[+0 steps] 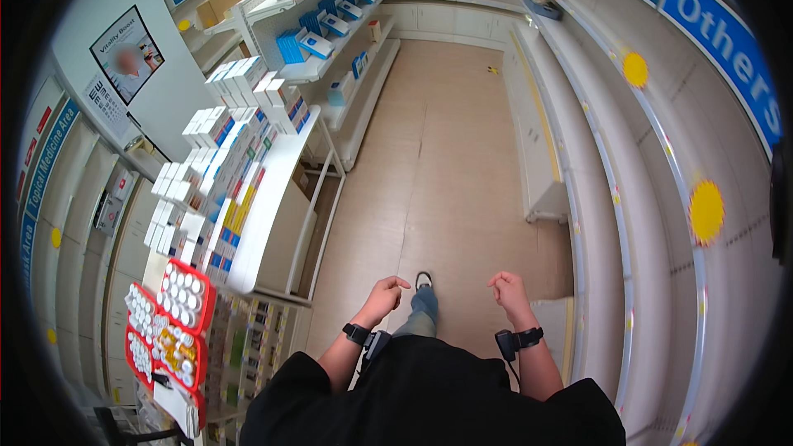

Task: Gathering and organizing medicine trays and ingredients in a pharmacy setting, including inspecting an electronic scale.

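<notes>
My left hand (pixel 384 299) hangs in front of my body over the floor, touching nothing, its index finger pointing inward and the other fingers curled. My right hand (pixel 508 295) mirrors it on the other side, also empty, index finger partly bent out. Both wrists bear black straps with small devices. Stacks of white medicine boxes (pixel 214 161) stand on a white table (pixel 272 223) to my left. Nearer me, red trays (pixel 207 316) hold many white-capped bottles (pixel 183 291) and some amber ones (pixel 176 350).
An aisle floor (pixel 409 167) runs ahead between shelving units. Blue-and-white boxes (pixel 334 23) line the left shelf. Long white shelves (pixel 595 136) with yellow tags curve along my right, above a low cabinet (pixel 536 155). Papers (pixel 176 406) lie beside the red trays.
</notes>
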A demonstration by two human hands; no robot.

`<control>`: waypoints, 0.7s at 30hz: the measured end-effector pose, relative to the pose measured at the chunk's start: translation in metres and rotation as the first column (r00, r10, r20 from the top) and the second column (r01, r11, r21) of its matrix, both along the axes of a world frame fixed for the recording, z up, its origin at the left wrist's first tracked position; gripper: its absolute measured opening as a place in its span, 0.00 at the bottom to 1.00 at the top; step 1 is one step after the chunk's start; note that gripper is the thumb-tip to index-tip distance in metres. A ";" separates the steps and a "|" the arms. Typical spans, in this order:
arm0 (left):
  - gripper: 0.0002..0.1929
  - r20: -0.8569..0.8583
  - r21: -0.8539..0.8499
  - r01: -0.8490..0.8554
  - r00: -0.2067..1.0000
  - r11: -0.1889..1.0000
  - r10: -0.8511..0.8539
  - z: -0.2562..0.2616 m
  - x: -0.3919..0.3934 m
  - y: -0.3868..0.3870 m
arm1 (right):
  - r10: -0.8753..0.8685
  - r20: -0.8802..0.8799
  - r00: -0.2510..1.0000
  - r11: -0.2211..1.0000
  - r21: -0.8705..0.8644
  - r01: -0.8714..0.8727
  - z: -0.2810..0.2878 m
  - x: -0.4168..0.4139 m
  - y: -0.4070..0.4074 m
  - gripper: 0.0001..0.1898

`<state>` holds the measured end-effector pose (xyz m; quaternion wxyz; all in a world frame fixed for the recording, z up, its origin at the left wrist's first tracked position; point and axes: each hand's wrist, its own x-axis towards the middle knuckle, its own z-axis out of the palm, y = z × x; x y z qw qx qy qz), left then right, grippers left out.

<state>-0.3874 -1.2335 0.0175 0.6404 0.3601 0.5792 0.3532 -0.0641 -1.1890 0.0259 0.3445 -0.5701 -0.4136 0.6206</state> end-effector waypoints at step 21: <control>0.13 -0.005 0.079 0.294 0.956 0.952 -0.295 -0.007 0.085 0.667 | -0.269 -0.062 0.961 0.962 -0.068 0.265 -0.043 0.078 0.580 0.10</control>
